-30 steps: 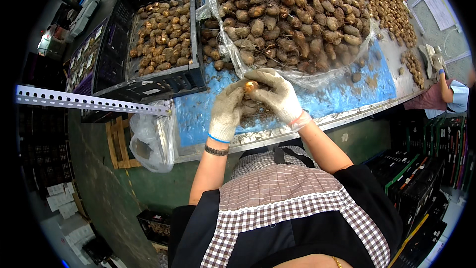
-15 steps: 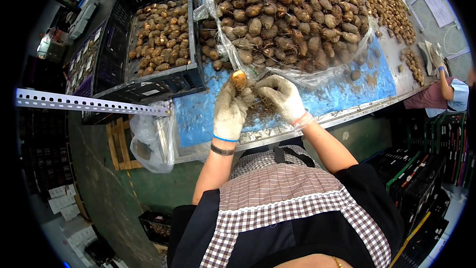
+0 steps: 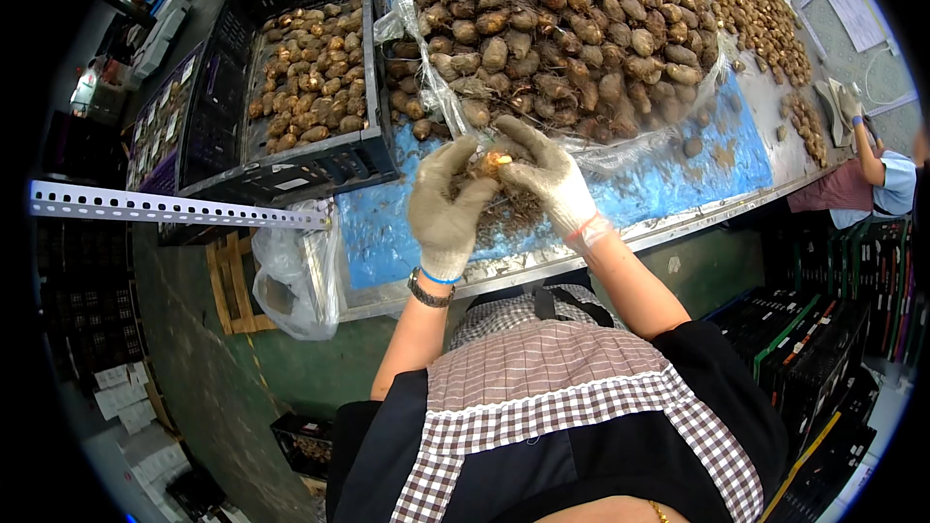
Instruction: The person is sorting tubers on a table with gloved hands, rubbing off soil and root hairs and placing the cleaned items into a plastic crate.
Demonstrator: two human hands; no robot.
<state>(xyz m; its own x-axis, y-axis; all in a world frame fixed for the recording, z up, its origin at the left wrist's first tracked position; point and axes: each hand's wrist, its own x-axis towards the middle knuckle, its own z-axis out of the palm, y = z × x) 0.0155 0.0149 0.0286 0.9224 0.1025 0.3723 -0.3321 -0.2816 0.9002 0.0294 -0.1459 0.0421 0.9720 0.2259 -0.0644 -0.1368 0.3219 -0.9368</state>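
A small brown taro corm [image 3: 496, 161] with a pale, orange-yellow end shows between my two gloved hands. My right hand [image 3: 550, 182] grips it with thumb and fingers. My left hand [image 3: 444, 211] is beside it, thumb and fingers apart. Both gloves are whitish and dirt-stained. Just beyond my hands, a large heap of hairy taro corms [image 3: 572, 34] rests on clear plastic sheeting [image 3: 441, 87]. Loose root scraps [image 3: 509, 218] lie below my hands on the blue sheet [image 3: 383, 232] covering the table.
At the left stands a black crate [image 3: 291, 179] partly filled with taro corms. A perforated metal bar [image 3: 174, 205] juts out near it, above a hanging plastic bag [image 3: 291, 281]. Smaller corms [image 3: 756, 19] spread at the far right, where another person [image 3: 862, 179] works. Black crates [image 3: 804, 339] are stacked behind.
The corm has passed from my left hand into my right, its pale end now turned differently. My left fingers have come apart, and my right hand has shifted slightly left.
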